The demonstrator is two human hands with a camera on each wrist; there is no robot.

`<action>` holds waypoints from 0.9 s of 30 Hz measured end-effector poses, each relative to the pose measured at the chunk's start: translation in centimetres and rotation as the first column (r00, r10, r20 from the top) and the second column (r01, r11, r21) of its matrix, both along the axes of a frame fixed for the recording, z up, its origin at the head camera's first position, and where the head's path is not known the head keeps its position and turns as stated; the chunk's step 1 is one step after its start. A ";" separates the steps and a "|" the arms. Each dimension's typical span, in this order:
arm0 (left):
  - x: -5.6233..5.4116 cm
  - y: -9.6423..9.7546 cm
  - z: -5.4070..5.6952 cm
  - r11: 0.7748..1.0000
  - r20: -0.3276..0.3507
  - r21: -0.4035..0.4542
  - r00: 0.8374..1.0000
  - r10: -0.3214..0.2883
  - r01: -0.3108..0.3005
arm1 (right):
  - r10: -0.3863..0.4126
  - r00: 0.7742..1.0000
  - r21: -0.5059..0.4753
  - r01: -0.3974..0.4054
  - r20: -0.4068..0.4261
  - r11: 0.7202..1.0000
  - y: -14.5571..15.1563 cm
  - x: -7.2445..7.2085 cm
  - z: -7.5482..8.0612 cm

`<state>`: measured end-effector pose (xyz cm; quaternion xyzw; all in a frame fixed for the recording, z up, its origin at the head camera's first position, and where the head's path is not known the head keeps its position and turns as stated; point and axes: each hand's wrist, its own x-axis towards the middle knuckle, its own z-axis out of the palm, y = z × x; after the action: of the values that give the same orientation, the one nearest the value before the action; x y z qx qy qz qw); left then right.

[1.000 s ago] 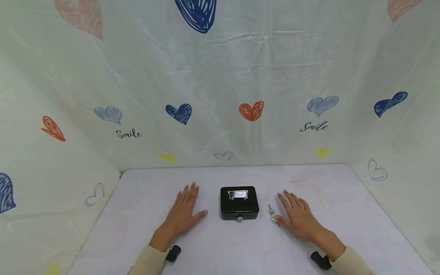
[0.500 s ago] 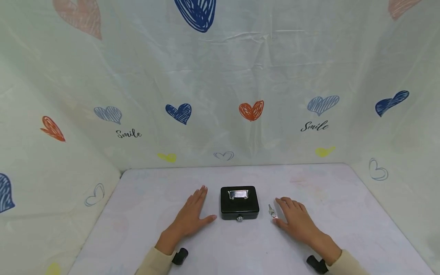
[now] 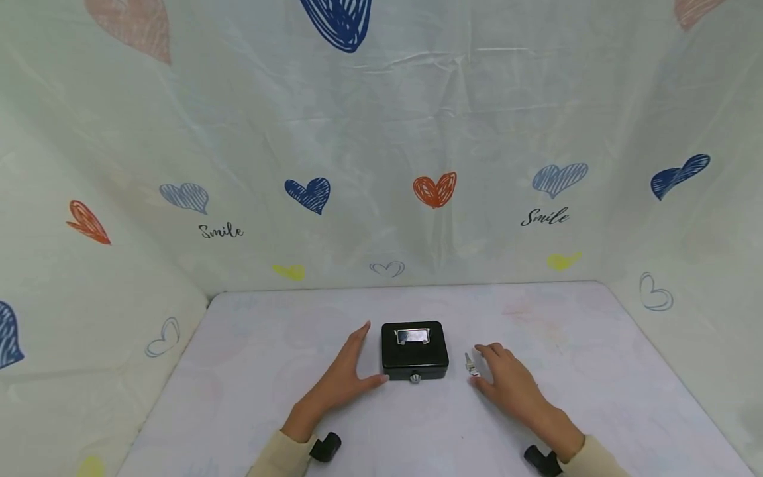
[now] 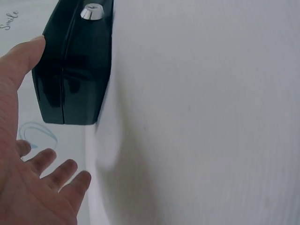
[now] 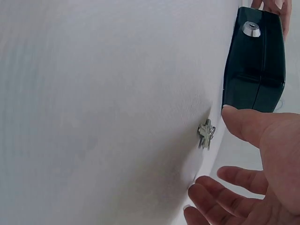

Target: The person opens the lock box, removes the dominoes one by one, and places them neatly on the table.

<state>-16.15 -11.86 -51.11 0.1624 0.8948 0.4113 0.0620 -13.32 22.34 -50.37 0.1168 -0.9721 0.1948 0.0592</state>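
Note:
A black metal cash box point(image 3: 414, 361) with a silver handle on its lid and a round keyed lock point(image 4: 92, 11) on its front sits closed at mid-table. My left hand point(image 3: 336, 384) is at the box's left side, thumb and fingers spread apart; the thumb tip overlaps the box's front left corner in the head view. To the right of the box lie small silver keys point(image 5: 206, 134) on the table. Around them my right hand point(image 3: 512, 384) hovers with fingers loosely bent, thumb on the near side and fingertips beyond, nothing held.
The white table point(image 3: 262, 331) has rounded far corners. Behind and at both sides hangs a pale curtain point(image 3: 369, 132) printed with hearts and "Smile" lettering. A black camera point(image 3: 325, 447) sits at the left wrist and another point(image 3: 542, 460) at the right wrist.
My left hand has moved right to the box's side, its thumb reaching the front corner. The right hand has shifted slightly left, fingers bending more around the keys. Box and keys stay put.

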 end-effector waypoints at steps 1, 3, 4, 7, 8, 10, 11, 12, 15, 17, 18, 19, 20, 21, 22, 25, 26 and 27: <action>0.0 0.2 -0.1 1.000 0.008 0.025 1.000 0.003 -0.003 | -0.006 1.000 -0.005 0.006 0.013 1.000 -0.1 0.0 0.1; -0.1 0.4 -0.3 0.998 0.024 0.066 1.000 0.003 -0.005 | -0.017 0.999 -0.013 0.017 0.035 1.000 -0.3 0.0 0.1; -0.1 0.5 -0.4 0.996 0.034 0.090 0.999 0.002 -0.005 | -0.021 0.999 -0.019 0.022 0.044 1.000 -0.4 0.0 0.1; -0.1 0.8 -0.7 0.988 0.053 0.154 0.999 -0.012 0.004 | -0.031 0.998 -0.034 0.033 0.056 0.999 -0.5 0.0 -0.1; -0.1 0.9 -0.7 0.985 0.058 0.173 0.998 -0.016 0.006 | -0.033 0.998 -0.041 0.036 0.060 0.999 -0.6 0.0 -0.1; 0.0 1.0 -0.9 0.976 0.067 0.215 0.997 -0.028 0.013 | -0.041 0.997 -0.056 0.045 0.069 0.997 -0.6 -0.1 -0.3; 0.0 1.1 -0.9 0.972 0.071 0.233 0.997 -0.033 0.016 | -0.045 0.996 -0.061 0.049 0.075 0.997 -0.7 -0.1 -0.3; 0.0 1.1 -1.0 0.968 0.074 0.250 0.997 -0.038 0.018 | -0.049 0.995 -0.068 0.055 0.082 0.996 -0.7 -0.2 -0.3; -0.1 1.3 -1.3 0.957 0.088 0.288 0.995 -0.048 0.020 | -0.062 0.992 -0.096 0.072 0.107 0.993 -0.8 -0.3 -0.4; -0.2 1.5 -1.5 0.952 0.097 0.305 0.994 -0.054 0.022 | -0.067 0.990 -0.112 0.080 0.121 0.990 -0.9 -0.4 -0.4; -0.2 1.5 -1.6 0.950 0.099 0.311 0.993 -0.057 0.024 | -0.070 0.989 -0.121 0.086 0.127 0.989 -0.9 -0.4 -0.4; -0.3 1.6 -1.7 0.948 0.102 0.316 0.993 -0.061 0.025 | -0.074 0.988 -0.131 0.092 0.134 0.987 -0.9 -0.4 -0.3; -0.3 1.7 -1.8 0.946 0.101 0.322 0.993 -0.065 0.029 | -0.077 0.987 -0.140 0.097 0.141 0.985 -0.9 -0.4 -0.3; -0.4 1.7 -1.9 0.945 0.102 0.327 0.993 -0.068 0.031 | -0.078 0.986 -0.148 0.099 0.145 0.984 -1.0 -0.5 -0.3; -0.5 1.8 -2.0 0.943 0.101 0.331 0.992 -0.072 0.034 | -0.081 0.985 -0.156 0.105 0.150 0.982 -1.0 -0.5 -0.3; -0.6 1.9 -2.0 0.937 0.109 0.347 0.991 -0.078 0.036 | -0.083 0.984 -0.181 0.111 0.158 0.977 -1.1 -0.6 -0.2; -0.7 2.0 -2.1 0.935 0.114 0.352 0.990 -0.080 0.036 | -0.083 0.984 -0.186 0.112 0.158 0.976 -1.1 -0.7 -0.2; -0.7 2.0 -2.0 0.934 0.121 0.356 0.989 -0.081 0.033 | -0.084 0.984 -0.189 0.113 0.157 0.975 -1.1 -0.7 -0.2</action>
<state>-16.88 -9.83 -53.13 0.1690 0.7949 0.5734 0.1037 -14.03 21.21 -50.53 0.0471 -0.9543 0.2951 0.0076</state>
